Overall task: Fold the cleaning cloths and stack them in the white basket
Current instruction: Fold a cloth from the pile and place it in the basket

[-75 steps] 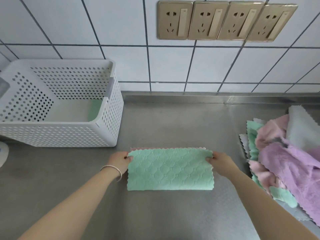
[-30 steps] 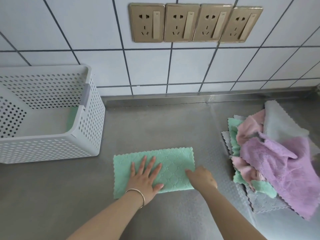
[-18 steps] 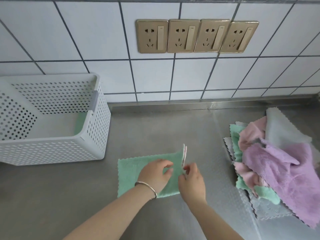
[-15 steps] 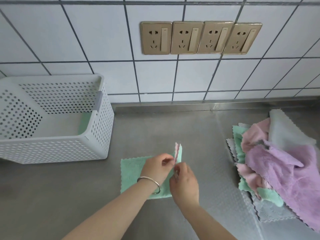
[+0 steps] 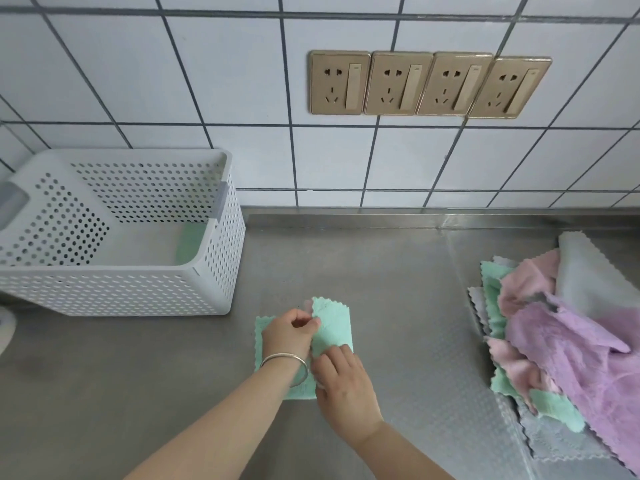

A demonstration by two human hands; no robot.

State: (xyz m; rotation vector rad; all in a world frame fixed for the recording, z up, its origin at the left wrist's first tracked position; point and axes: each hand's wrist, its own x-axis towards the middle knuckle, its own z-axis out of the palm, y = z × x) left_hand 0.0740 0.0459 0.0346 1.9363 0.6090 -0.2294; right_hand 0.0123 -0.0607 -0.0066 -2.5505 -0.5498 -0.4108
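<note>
A mint-green cleaning cloth (image 5: 333, 327) with a pink underside lies on the steel counter (image 5: 381, 278) in front of me, its right half turned over onto the left. My left hand (image 5: 290, 332) pinches the far corner of the folded flap. My right hand (image 5: 341, 379) pinches the near edge of the same flap. The white perforated basket (image 5: 114, 292) stands at the left, with a green cloth (image 5: 188, 242) inside against its right wall. A loose pile of unfolded cloths (image 5: 568, 341) in lilac, pink, green and grey lies at the right.
A tiled wall with a row of gold sockets (image 5: 429, 84) rises behind the counter. A raised steel lip (image 5: 415, 216) runs along the counter's back. A white round object (image 5: 5, 327) shows at the left edge, below the basket.
The cloth, folded once lengthwise, was pressed flat by my left hand. Both hands then lifted its right end and swung it over to the left, halving its width.
</note>
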